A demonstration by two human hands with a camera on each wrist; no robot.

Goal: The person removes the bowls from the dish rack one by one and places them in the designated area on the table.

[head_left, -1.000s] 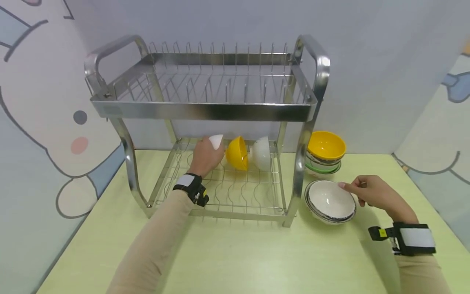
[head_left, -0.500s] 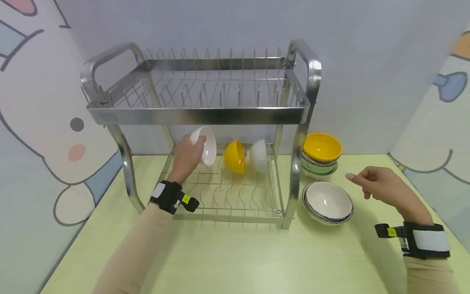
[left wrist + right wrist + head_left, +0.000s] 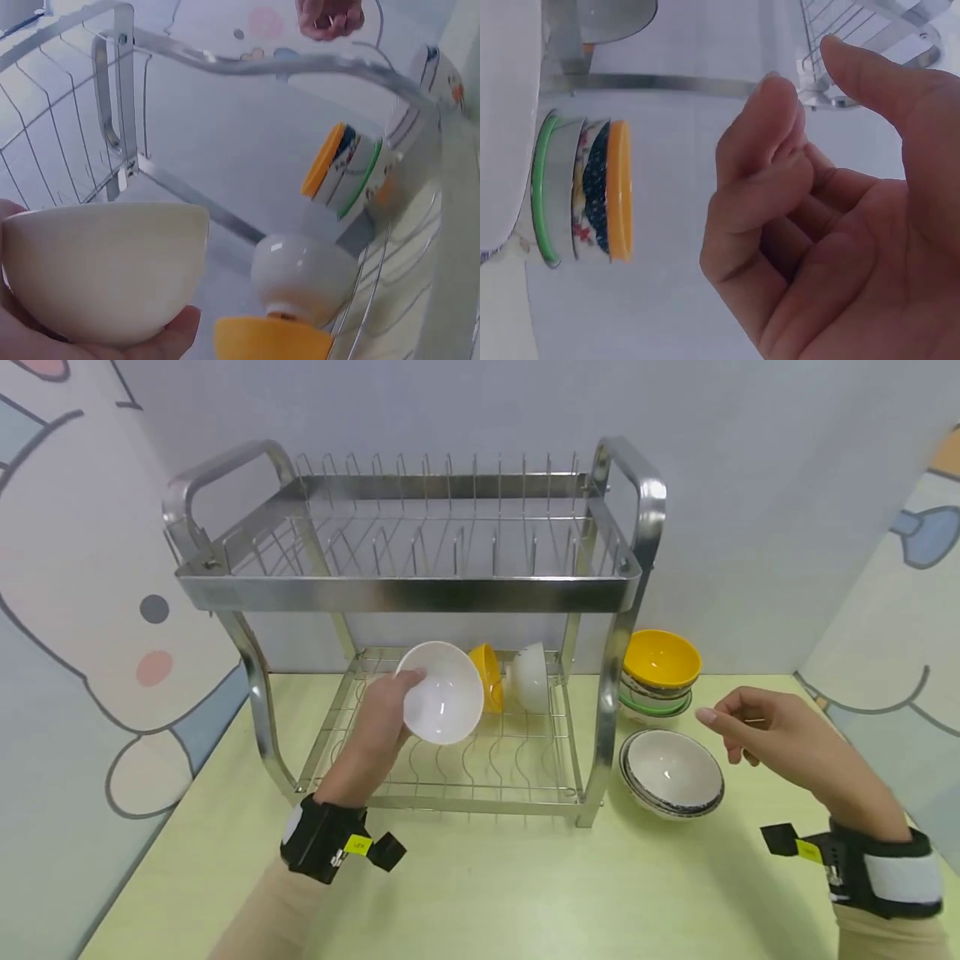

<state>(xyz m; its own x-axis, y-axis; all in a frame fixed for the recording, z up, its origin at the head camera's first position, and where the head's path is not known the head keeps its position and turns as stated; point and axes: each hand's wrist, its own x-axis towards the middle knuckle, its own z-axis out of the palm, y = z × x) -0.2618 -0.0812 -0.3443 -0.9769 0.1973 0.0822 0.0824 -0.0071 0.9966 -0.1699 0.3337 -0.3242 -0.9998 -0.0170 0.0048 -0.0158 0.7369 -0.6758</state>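
Observation:
My left hand (image 3: 378,722) holds a white bowl (image 3: 444,693) by its rim, thumb inside, in front of the lower rack tier. The bowl's hollow faces me in the head view; the left wrist view shows its smooth outside (image 3: 109,274). Behind it on the lower tier, a yellow bowl (image 3: 489,681) and another white bowl (image 3: 532,679) stand on edge. My right hand (image 3: 772,739) hangs with loosely bent fingers above and right of a nested stack of white bowls with dark-speckled rims (image 3: 672,770). Nothing lies between its fingers in the right wrist view.
A two-tier metal dish rack (image 3: 412,595) stands on the pale green table (image 3: 495,885). Right of it, behind the nested bowls, rises a taller stack topped by a yellow bowl (image 3: 663,658). Walls with cartoon drawings close in the back and sides.
My left hand has drawn the white bowl off the lower tier toward me and turned its hollow to face me. My right hand has lifted off the front bowl stack's rim.

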